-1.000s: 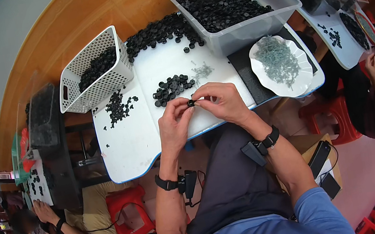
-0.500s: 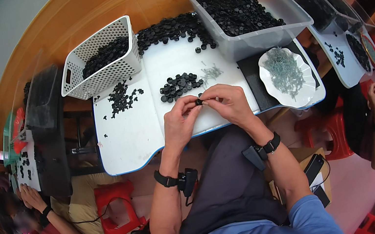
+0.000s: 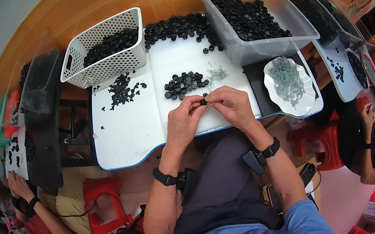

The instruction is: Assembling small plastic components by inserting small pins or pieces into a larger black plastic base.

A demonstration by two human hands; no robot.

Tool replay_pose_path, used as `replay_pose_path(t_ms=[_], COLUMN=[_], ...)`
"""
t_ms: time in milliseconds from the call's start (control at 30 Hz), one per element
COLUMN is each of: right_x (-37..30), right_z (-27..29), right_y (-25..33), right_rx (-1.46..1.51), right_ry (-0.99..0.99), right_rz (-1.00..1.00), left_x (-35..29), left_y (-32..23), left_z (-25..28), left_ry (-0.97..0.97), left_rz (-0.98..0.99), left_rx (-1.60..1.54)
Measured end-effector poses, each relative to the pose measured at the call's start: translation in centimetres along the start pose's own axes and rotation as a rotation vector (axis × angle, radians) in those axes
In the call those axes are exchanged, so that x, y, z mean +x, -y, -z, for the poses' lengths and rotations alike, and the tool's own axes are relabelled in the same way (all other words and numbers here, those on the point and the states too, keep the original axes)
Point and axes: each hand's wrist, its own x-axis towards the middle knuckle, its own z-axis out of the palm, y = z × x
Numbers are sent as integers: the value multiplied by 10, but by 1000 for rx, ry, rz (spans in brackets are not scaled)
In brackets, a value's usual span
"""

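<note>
Above the near edge of the white table (image 3: 127,144), my two hands meet over a small black round part (image 3: 203,102). My left hand (image 3: 182,122) pinches this part between thumb and fingertips. The fingertips of my right hand (image 3: 235,109) are pressed together against its right side; whatever they hold is hidden. Just beyond my fingers lies a cluster of black round knobs (image 3: 185,84). To its right are a few loose, thin, pale screw-like pins (image 3: 216,75). More such pins fill a white scalloped plate (image 3: 310,96) on a black mat to the right.
A white perforated basket (image 3: 130,57) and a clear plastic bin (image 3: 275,46), both holding black parts, stand at the back. Loose black knobs (image 3: 177,27) are heaped between them. Smaller black pieces (image 3: 121,91) lie at left. People sit at both sides, near red stools (image 3: 102,200).
The whole view has shifted and tilted slightly. My hands stay together at the small black part, with little change in the fingers.
</note>
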Motion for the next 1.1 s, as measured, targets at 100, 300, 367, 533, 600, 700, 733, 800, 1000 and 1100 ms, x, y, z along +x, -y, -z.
replay_pose_path(t_ms=[100, 300, 367, 533, 600, 700, 733, 800, 1000, 1100], right_x=[1, 1, 1, 0, 0, 1, 1, 0, -1, -2], right_z=[0, -3, -3, -5, -5, -5, -4, -5, -7, -8], right_y=[2, 2, 2, 5, 5, 6, 6, 4, 7, 6], right_rx=[-59, -125, -136, -172, -172, -177, -181, -198, -262, -267], right_ry=[-10, -38, -44, -39, -35, -28, -24, -22, -14, -6], right_rz=[58, 145, 162, 174, 179, 199, 213, 237, 269, 270], left_x=[1, 1, 1, 2, 2, 3, 3, 4, 7, 9], left_y=[0, 1, 1, 1, 0, -3, -4, -3, 2, 1], left_z=[-1, -1, -1, 0, 0, 2, 2, 3, 8, 12], left_ry=[-3, -4, -6, 0, 4, 18, 28, 43, 82, 114], left_rz=[-25, -33, -32, -27, -18, 18, 46, 66, 160, 205], left_rx=[4, 15, 16, 5, -1, -16, -24, -55, -235, -296])
